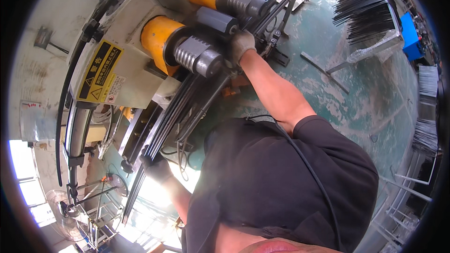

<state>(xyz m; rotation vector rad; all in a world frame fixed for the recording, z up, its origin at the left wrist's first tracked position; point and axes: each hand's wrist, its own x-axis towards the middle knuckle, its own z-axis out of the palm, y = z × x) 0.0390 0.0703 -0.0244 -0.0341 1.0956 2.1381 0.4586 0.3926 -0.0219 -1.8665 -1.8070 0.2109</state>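
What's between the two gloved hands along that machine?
In the head view, a bundle of long dark rods runs from the left hand up past the grooved grey roller to the right hand.

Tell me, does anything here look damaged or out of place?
The green painted floor is badly worn, pale patches showing through. A loose grey metal bar lies askew on it. Both gloved hands, left and right, grip the long dark rods.

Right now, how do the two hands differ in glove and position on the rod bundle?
The right hand wears a light grey glove; the left hand wears a dark one. The right hand sits up by the ribbed grey rollers of the machine; the left hand is down at the free end of the dark rods, arm mostly hidden. Both have a grip on that bundle.
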